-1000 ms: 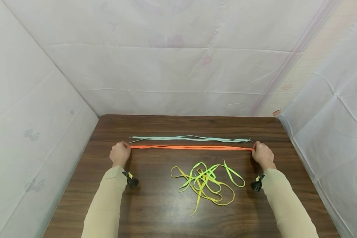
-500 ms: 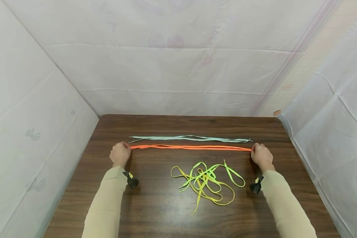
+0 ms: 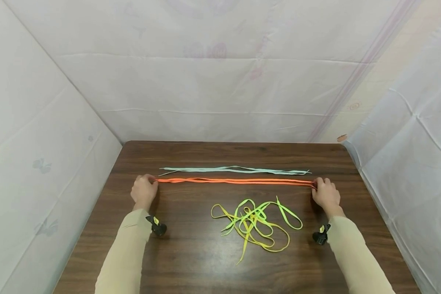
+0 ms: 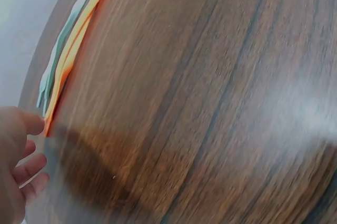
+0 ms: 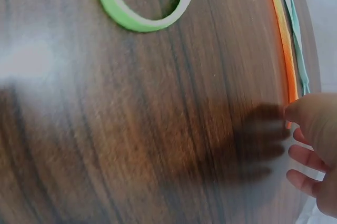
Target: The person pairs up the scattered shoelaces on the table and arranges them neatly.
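A bundle of flat, bright-orange fabric laces (image 3: 231, 181) is stretching nearly straight from left to right, its long strands running side by side, parting slightly toward the right.

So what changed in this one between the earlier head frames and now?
Both hands have moved slightly outward since the last frame, the left hand to the left, the right hand to the right, and loosened at the ends of the orange laces; full release is unclear. The mint laces and yellow-green tangle stayed put.
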`<act>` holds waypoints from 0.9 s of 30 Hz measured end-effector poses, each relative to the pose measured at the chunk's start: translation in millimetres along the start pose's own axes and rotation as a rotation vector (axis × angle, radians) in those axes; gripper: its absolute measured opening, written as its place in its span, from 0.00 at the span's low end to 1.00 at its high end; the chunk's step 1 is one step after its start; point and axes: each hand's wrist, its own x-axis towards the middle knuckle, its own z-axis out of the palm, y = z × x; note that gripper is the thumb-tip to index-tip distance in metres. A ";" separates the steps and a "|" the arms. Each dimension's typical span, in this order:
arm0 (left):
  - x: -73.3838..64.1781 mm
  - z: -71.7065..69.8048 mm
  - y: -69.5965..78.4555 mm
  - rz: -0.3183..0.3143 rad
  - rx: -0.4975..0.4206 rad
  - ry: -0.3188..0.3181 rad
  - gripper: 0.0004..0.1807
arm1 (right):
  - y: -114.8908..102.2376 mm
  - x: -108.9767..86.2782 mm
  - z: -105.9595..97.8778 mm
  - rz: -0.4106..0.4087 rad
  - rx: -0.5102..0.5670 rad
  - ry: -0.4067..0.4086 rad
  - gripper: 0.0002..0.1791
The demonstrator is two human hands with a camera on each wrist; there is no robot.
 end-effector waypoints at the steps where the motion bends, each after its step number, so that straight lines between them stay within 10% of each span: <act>1: 0.1 -1.3 -0.6 0.004 0.000 0.001 0.14 | 0.7 -1.6 -0.6 -0.003 0.000 0.002 0.16; 27: -40.2 -14.7 16.0 0.415 0.039 -0.133 0.22 | -9.6 -31.8 -6.9 -0.221 0.007 0.062 0.24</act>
